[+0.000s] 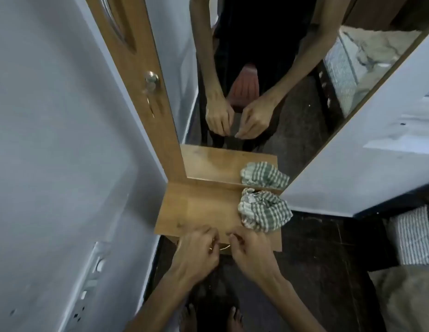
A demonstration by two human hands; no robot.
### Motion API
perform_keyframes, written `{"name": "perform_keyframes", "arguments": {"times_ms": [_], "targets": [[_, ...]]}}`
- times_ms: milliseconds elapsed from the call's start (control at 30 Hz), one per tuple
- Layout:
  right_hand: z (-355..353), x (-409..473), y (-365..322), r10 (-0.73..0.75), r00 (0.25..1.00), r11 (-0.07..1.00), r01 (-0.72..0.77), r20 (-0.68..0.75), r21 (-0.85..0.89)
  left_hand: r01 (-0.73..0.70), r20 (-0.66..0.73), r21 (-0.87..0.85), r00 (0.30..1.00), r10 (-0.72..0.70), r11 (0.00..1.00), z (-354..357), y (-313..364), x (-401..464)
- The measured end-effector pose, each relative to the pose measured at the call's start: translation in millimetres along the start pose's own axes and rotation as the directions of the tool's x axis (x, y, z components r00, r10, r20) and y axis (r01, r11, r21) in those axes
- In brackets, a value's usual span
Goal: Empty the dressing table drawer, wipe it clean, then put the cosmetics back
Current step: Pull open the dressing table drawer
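The drawer handle (221,247) under the surface (201,212) front edge is gripped by curled left hand (196,254) and right hand (250,254), seemingly for opening, while the cloth (265,210) is kept ready at the right.

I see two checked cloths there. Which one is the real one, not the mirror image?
The nearer green-checked cloth, crumpled on the wooden tabletop's right side. The other sits behind the mirror's bottom edge.

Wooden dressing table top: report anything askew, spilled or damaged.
Nothing spilled or damaged shows. The green-and-white checked cloth lies crumpled at the right edge of the wooden dressing table top, slightly overhanging it. Both hands are at the front edge.
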State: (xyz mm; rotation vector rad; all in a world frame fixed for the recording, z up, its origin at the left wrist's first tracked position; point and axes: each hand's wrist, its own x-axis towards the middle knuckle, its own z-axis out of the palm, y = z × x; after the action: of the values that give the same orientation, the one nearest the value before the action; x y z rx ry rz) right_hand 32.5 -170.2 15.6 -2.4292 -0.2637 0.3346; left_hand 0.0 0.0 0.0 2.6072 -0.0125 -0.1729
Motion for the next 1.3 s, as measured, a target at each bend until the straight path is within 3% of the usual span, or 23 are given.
{"name": "perform_keyframes", "arguments": {"times_ms": [133,333,600,767,867,1000,1200,1300], "targets": [[58,-2,32,0.032,0.983,0.994,-0.013,0.179,-0.107,-0.033,0.088,0.048,0.996,0.029,0.998,63,-35,-6],[135,4,81,0.028,0.964,0.981,0.024,0.265,-0.192,-0.083,0.105,0.115,0.992,0.071,0.99,138,-86,-4],[170,11,104,-0.027,0.994,0.978,0.047,0.105,-0.202,-0.146,-0.094,0.123,0.983,0.158,0.982,170,-97,6],[176,2,101,-0.07,0.998,0.977,0.069,0.004,-0.204,-0.172,-0.125,0.221,0.971,0.203,0.96,169,-93,-2],[174,-18,95,-0.083,0.997,0.976,0.083,0.01,-0.201,-0.171,-0.107,0.207,0.975,0.196,0.963,169,-91,-21],[163,-64,90,-0.141,0.99,0.98,0.142,0.017,-0.14,-0.22,-0.19,0.127,0.952,0.242,0.967,160,-84,-71],[137,-93,74,-0.292,0.89,0.948,0.22,-0.351,-0.23,-0.287,-0.47,0.173,0.817,0.335,0.942,143,-74,-96],[136,-99,74,-0.292,0.912,0.94,0.217,-0.29,-0.265,-0.217,-0.422,0.171,0.865,0.271,0.961,135,-69,-101]]}}
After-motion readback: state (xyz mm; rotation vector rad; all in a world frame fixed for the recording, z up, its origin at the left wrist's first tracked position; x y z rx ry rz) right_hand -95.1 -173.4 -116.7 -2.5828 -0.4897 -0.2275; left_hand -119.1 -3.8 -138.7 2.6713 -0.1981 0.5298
